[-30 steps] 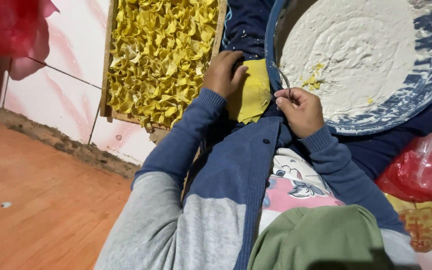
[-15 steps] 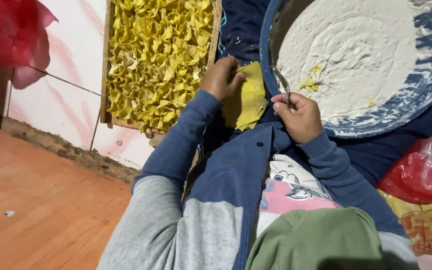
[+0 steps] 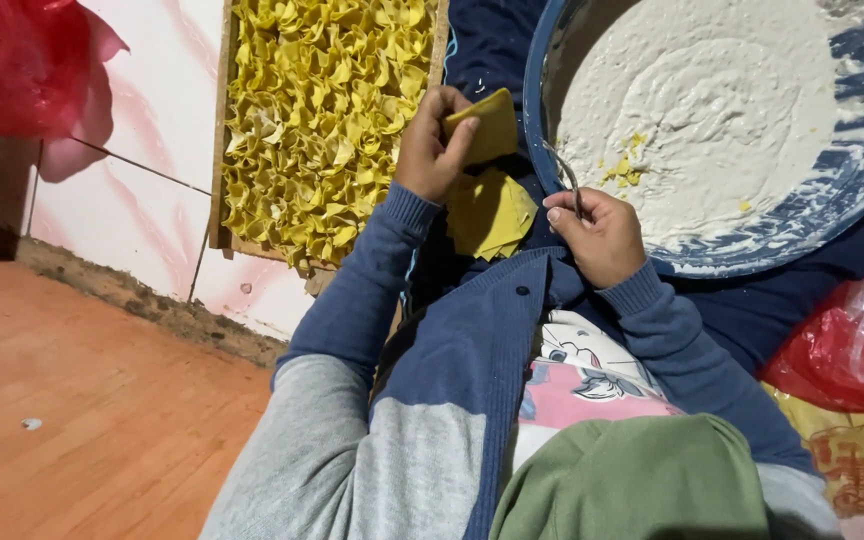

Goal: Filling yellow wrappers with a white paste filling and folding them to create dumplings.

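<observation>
Left hand lifted yellow wrapper off stack; wrapper seemingly folded.

Hands: two, a left hand and a right hand.
Wooden trays: one wooden tray.
Folded yellow dumplings: too many to count, packed across the tray.
Flat yellow wrappers: one raised wrapper, plus a small stack of uncertain number.
Basins: one blue-rimmed basin.
Metal utensils: one thin utensil.
Red plastic bags: two, upper left and lower right.
</observation>
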